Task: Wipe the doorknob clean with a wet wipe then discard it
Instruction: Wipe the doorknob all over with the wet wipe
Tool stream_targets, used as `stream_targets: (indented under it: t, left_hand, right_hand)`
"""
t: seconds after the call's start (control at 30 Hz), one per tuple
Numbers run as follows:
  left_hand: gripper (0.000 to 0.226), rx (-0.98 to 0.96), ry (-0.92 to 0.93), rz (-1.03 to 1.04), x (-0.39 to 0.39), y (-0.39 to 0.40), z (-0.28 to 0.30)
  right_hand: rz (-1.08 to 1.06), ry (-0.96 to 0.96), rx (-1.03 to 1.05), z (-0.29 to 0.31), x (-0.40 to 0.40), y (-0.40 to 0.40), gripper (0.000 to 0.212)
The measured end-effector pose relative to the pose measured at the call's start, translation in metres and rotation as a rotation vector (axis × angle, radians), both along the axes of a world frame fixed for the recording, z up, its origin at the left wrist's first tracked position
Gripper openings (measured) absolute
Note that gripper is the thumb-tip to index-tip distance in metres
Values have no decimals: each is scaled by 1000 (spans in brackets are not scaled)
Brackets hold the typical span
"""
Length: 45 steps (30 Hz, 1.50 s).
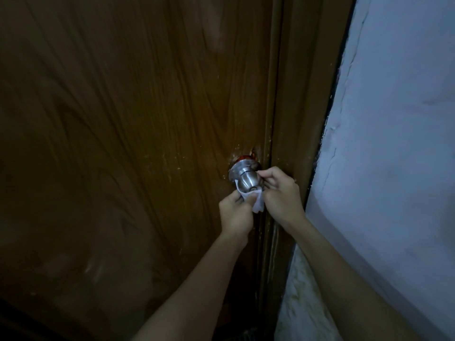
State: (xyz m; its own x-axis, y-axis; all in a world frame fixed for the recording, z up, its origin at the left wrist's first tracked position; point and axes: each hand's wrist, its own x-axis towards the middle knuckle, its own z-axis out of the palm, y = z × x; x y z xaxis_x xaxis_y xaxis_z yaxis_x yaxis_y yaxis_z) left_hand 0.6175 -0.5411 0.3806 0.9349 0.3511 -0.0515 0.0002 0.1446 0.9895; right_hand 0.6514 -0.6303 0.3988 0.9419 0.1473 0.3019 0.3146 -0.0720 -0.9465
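Note:
A round silver doorknob (pixel 245 177) sticks out of the brown wooden door (pixel 123 143) near its right edge. A white wet wipe (pixel 257 201) is wrapped under and around the front of the knob. My left hand (pixel 236 215) pinches the wipe from below. To the right of the knob, my right hand (pixel 280 190) has curled fingers pinching the wipe's other end. The knob's front face is mostly hidden by the wipe and fingers.
The brown door frame (pixel 295 107) runs along the door's right side. A pale, cracked wall (pixel 394 143) fills the right. The scene is dim.

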Motion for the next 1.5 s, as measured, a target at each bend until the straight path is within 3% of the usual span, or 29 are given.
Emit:
stream_targets:
  t: [0.17,0.47,0.6,0.7,0.77,0.87,1.0,1.13,1.33,1.5]
  left_hand:
    - [28,-404,55,-211,2,9,11]
    - [29,-522,112,-186,-12,8,6]
    - [17,-439,65,-63,-22,26,1]
    - [23,-162,3,-7,-22,47,11]
    - [23,240,-88,28,-20,57,20]
    - [35,755,-261,122,-16,65,33]
    - [41,1034,-415,199,-8,69,52]
    - [28,1534,-592,95,8,65,65]
    - [30,1773,-565,-70,30,61,63]
    - [54,2166,-653,-146,32,77,51]
  right_hand:
    - [8,-1,-35,5,-2,-2,37]
    - [14,-22,-77,10,-5,-3,39]
    - [-7,-53,-126,8,-7,-4,37]
    - [-39,-50,-87,6,-7,1,17]
    - [-79,-78,-90,5,-8,6,6]
    - [-126,-134,-103,4,-8,10,20]
    - [-103,-134,-96,3,-8,10,20]
    - [-69,-145,-66,2,-10,9,20]
    - [-44,-151,-51,-2,-7,9,20]
    - [-78,-179,-56,-7,-3,9,20]
